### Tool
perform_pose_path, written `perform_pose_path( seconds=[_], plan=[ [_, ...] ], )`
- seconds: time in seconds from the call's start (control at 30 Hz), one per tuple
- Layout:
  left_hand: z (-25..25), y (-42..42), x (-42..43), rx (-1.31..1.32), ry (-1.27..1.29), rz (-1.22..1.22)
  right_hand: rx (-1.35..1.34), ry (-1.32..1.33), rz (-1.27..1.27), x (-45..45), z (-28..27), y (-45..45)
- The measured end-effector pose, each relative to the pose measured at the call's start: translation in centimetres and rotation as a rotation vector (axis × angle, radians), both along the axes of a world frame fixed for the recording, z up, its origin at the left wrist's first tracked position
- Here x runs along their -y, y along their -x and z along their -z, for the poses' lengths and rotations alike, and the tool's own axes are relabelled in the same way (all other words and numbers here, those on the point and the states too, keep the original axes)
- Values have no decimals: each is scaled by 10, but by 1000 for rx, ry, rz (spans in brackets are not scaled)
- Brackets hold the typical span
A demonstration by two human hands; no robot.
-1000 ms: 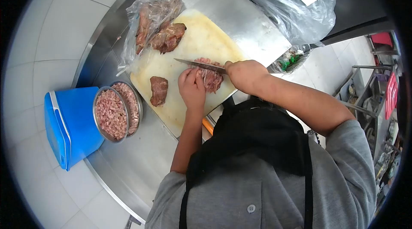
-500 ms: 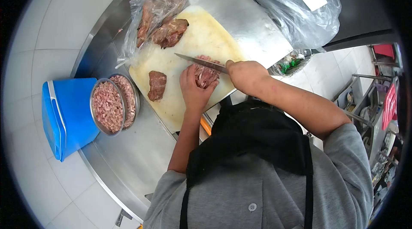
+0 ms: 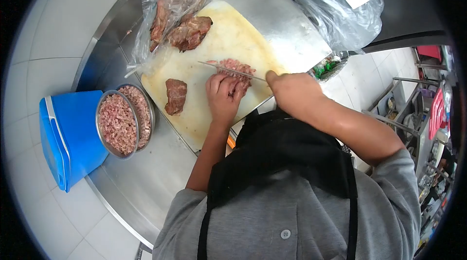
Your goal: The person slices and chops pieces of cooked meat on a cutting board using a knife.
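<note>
My right hand (image 3: 288, 88) is closed round the handle of a knife (image 3: 232, 70), its blade pointing left across the cutting board (image 3: 194, 126). The blade lies at a pile of chopped meat (image 3: 237, 65). Just below the blade, my left hand (image 3: 224, 95) has its fingers curled over a piece of meat (image 3: 239, 86), partly hidden under them. A separate chunk of meat (image 3: 175, 96) rests on the board to the left. Farther back, a larger piece of meat (image 3: 190, 33) lies against a clear plastic bag (image 3: 144, 41) with more meat inside.
Two metal bowls of diced meat, a front bowl (image 3: 117, 123) and one behind it (image 3: 141, 109), stand left of the board beside a blue cooler box (image 3: 73, 133). A big plastic bag (image 3: 335, 21) hangs at the steel table's (image 3: 146, 187) right edge. Shelving (image 3: 408, 109) stands at far right.
The knife has turned from showing its flat side to a thin edge-on line. My right hand has shifted slightly right and down. More chopped bits show behind the blade.
</note>
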State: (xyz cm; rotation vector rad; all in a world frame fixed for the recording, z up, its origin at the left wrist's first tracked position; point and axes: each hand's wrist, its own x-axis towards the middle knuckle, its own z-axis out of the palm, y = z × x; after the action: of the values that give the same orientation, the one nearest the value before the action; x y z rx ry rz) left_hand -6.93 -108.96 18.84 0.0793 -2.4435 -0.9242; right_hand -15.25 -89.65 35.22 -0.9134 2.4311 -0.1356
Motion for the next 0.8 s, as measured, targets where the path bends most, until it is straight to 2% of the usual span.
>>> perform_pose_path(
  seconds=[0.1, 0.17, 0.33, 0.57, 0.63, 0.77, 0.8],
  plan=[
    [2, 1, 1, -6, 22, -7, 25, -93, -15, -9, -27, -11],
    [2, 3, -1, 3, 9, 4, 41, -165, -10, -7, -25, -11],
    [3, 1, 4, 65, 10, 12, 52, 2, 35, 25, 34, -7],
    [-6, -4, 5, 63, -30, 37, 105, -56, 13, 24, 18, 8],
    [-11, -6, 1, 63, -190, -33, 176, -65, 39, 20, 16, 11],
    [-6, -10, 5, 10, -195, -57, 134, -60, 55, 15, 19, 2],
    [-6, -12, 9, 7, -111, -12, 72, -28, 35, 11, 15, -1]
  ],
)
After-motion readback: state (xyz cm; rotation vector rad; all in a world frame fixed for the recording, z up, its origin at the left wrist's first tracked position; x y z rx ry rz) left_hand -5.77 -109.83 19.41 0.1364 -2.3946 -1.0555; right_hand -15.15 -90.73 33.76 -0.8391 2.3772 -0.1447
